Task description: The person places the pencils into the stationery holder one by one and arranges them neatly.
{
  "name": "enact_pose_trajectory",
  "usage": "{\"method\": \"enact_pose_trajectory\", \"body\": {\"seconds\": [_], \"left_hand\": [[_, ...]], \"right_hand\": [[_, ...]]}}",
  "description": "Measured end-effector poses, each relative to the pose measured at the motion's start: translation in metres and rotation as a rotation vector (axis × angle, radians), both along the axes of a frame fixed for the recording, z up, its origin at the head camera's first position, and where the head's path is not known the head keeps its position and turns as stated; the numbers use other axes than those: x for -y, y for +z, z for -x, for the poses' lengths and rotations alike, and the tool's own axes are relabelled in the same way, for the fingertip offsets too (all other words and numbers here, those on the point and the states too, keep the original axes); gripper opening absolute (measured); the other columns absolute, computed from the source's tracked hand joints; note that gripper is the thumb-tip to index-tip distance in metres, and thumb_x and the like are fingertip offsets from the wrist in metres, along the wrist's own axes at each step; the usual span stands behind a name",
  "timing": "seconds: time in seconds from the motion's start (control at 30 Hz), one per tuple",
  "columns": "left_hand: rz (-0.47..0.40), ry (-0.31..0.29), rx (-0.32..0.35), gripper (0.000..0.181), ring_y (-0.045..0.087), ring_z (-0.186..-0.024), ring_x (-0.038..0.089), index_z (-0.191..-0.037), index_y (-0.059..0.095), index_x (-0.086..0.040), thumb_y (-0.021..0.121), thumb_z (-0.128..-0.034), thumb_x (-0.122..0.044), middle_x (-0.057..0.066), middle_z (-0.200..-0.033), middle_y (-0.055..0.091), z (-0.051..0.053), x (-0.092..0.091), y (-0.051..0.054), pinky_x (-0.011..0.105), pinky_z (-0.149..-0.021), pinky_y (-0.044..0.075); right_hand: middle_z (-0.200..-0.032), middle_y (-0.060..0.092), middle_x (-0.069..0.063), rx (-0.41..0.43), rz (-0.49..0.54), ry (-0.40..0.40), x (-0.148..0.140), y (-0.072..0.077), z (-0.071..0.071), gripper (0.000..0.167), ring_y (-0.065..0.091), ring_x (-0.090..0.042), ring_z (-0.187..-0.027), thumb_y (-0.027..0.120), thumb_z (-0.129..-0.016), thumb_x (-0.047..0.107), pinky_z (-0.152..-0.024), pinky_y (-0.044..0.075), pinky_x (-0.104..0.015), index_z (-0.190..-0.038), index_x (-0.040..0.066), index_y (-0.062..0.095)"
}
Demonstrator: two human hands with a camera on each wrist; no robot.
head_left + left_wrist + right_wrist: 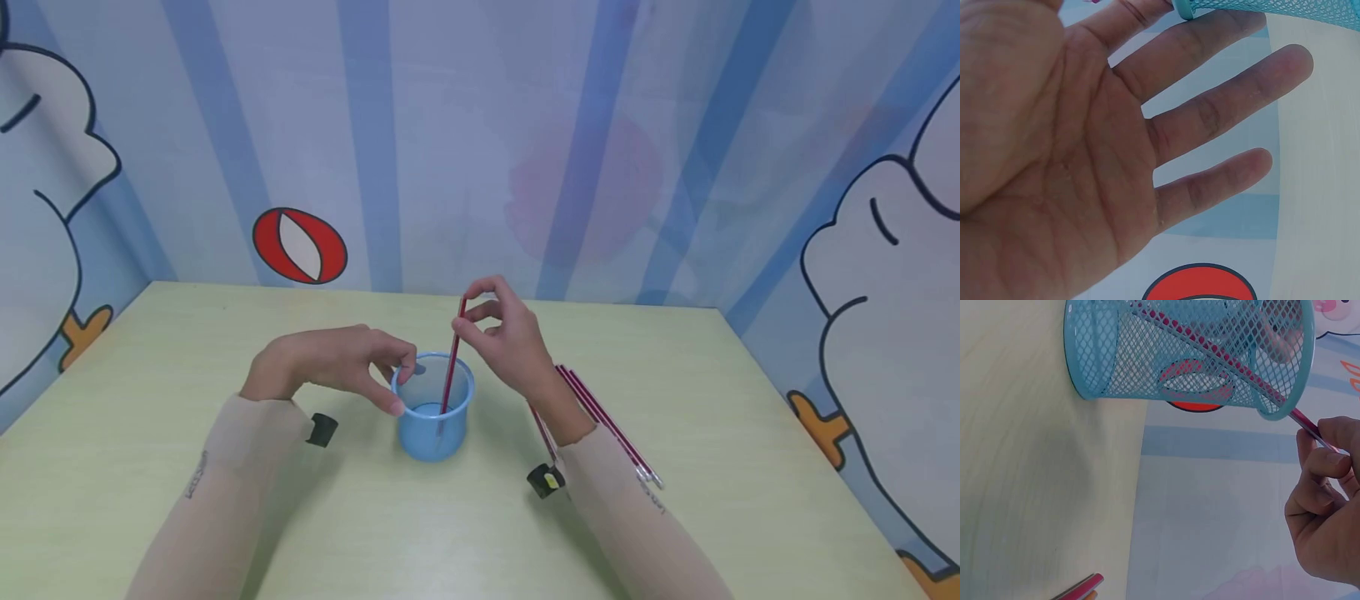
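A light blue mesh pencil holder (432, 446) stands upright on the table. My left hand (341, 362) holds its rim at the left, thumb and index finger at the edge; in the left wrist view the other fingers (1210, 119) spread out straight. With thumb and fingertips, my right hand (508, 337) pinches the upper end of a red pencil (452, 367). That pencil slants down inside the holder, and its shaft shows through the mesh (1094, 356) in the right wrist view. Whether its lower end touches the bottom is hard to tell.
Several red striped pencils (609, 418) with pale ends lie on the table (750, 467) right of the holder, partly behind my right forearm. Black wrist cameras (546, 481) hang under both sleeves. A cartoon-printed backdrop (465, 167) rises behind the table.
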State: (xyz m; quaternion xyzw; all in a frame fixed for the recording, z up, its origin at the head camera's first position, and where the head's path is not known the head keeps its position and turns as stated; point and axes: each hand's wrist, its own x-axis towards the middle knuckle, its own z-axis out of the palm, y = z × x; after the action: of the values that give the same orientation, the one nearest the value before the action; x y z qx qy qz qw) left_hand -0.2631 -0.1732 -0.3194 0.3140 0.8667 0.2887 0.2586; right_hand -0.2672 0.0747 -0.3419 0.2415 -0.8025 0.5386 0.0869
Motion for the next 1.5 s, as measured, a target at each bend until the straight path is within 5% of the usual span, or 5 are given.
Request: {"method": "enact_pose_trajectory", "body": {"seconds": [0.27,0.83,1.13,1.5], "left_hand": [[0.007,0.003,0.007,0.037,0.059,-0.117,0.024,-0.097,0.057,-0.013,0.081,-0.0837,-0.037,0.003,-0.122,0.064,0.001,0.000,0.000,0.045,-0.093,0.050],[0.013,0.008,0.001,0.034,0.059,-0.118,0.023,-0.095,0.056,-0.016,0.081,-0.0841,-0.035,0.002,-0.120,0.064,-0.001,0.001,0.000,0.044,-0.092,0.050],[0.009,0.000,0.000,0.032,0.060,-0.117,0.024,-0.093,0.056,-0.017,0.081,-0.0844,-0.034,0.004,-0.119,0.065,-0.002,0.001,0.001,0.043,-0.091,0.050],[0.022,0.005,-0.002,0.033,0.060,-0.117,0.023,-0.094,0.056,-0.016,0.081,-0.0844,-0.035,0.004,-0.118,0.065,-0.001,0.000,0.001,0.044,-0.092,0.049]], "right_hand": [[-0.097,0.071,-0.008,0.123,-0.034,-0.025,-0.008,0.003,0.005,0.032,0.069,-0.021,-0.081,0.071,-0.094,0.018,-0.069,0.052,-0.032,-0.119,0.016,0.052],[-0.103,0.067,-0.004,0.147,-0.190,-0.003,-0.046,0.019,0.012,0.026,0.066,-0.024,-0.082,0.064,-0.098,0.023,-0.070,0.048,-0.040,-0.122,0.022,0.054],[-0.104,0.067,-0.006,0.216,-0.279,-0.011,-0.059,0.011,0.021,0.027,0.061,-0.026,-0.086,0.065,-0.098,0.019,-0.064,0.046,-0.039,-0.122,0.022,0.054],[-0.110,0.065,-0.009,0.270,-0.461,-0.009,-0.065,0.007,0.024,0.030,0.062,-0.030,-0.093,0.067,-0.096,0.014,-0.077,0.050,-0.041,-0.123,0.018,0.055]]}}
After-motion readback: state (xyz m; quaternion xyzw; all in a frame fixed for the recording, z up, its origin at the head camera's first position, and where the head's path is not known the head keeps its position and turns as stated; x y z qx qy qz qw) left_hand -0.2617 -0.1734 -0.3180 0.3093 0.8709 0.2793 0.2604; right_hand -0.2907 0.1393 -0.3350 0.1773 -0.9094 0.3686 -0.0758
